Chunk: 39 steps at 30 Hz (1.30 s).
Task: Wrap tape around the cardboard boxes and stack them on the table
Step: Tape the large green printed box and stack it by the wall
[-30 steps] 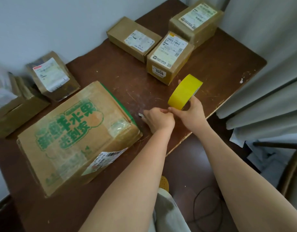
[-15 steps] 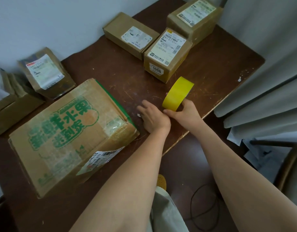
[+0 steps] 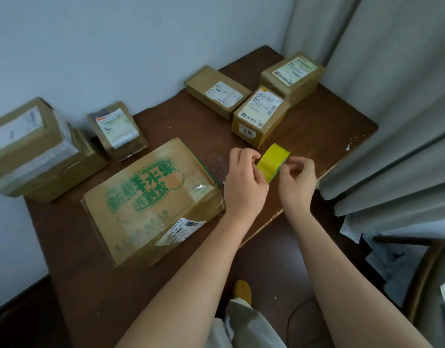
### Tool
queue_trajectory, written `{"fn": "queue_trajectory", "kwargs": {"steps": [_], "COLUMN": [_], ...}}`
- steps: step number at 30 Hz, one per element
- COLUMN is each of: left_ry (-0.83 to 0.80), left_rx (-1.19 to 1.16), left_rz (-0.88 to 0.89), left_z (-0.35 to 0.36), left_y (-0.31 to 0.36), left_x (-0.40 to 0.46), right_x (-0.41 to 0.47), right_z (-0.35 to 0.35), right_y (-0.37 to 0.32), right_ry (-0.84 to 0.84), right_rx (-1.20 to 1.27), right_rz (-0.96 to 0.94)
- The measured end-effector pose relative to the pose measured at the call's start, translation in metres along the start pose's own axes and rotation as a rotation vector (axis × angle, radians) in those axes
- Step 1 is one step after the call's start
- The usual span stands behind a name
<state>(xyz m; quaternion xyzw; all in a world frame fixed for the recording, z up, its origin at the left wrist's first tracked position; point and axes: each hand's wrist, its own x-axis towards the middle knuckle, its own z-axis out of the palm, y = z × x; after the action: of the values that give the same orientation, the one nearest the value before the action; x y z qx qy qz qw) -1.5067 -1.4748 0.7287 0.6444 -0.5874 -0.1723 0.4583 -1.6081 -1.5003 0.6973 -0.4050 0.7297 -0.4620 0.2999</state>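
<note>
On the table (image 3: 324, 136) a large box (image 3: 151, 197) lies near the front, left of centre. Behind it to the left stands a small parcel (image 3: 117, 130), and further left two boxes are stacked (image 3: 33, 149) (at the table's left end). Three small boxes (image 3: 260, 116) cluster at the back right. Both hands hold a tape roll (image 3: 272, 162) just right of the large box.

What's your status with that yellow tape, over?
Both hands on the yellow tape roll: left hand picking at its edge, right hand steadying. Big green-printed box beside, untaped. Nothing blocking.
</note>
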Motion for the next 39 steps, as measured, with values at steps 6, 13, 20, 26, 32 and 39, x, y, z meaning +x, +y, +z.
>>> {"fn": "queue_trajectory", "kwargs": {"steps": [6, 13, 20, 26, 32, 39], "left_ry": [0.154, -0.262, -0.303, -0.248, -0.104, -0.077], "left_rx": [0.149, 0.654, 0.779, 0.666, 0.477, 0.88], "left_rz": [0.008, -0.211, -0.188, -0.22, -0.297, -0.63], "left_z": [-0.085, -0.139, -0.134, -0.135, -0.16, -0.174], "left_y": [-0.029, -0.095, -0.097, -0.096, -0.098, -0.126], "left_x": [0.026, 0.006, 0.001, 0.003, 0.026, 0.021], "right_x": [-0.032, -0.052, -0.057, -0.06, -0.045, -0.082], "right_z": [0.027, 0.057, 0.057, 0.068, 0.085, 0.123], "right_y": [-0.047, -0.056, -0.055, -0.061, -0.076, -0.07], "right_ry": [-0.528, -0.866, -0.83, -0.795, -0.673, -0.659], "right_rx": [-0.093, -0.318, -0.269, -0.138, -0.386, -0.815], "right_rz": [-0.305, -0.452, -0.355, -0.033, -0.086, -0.391]}}
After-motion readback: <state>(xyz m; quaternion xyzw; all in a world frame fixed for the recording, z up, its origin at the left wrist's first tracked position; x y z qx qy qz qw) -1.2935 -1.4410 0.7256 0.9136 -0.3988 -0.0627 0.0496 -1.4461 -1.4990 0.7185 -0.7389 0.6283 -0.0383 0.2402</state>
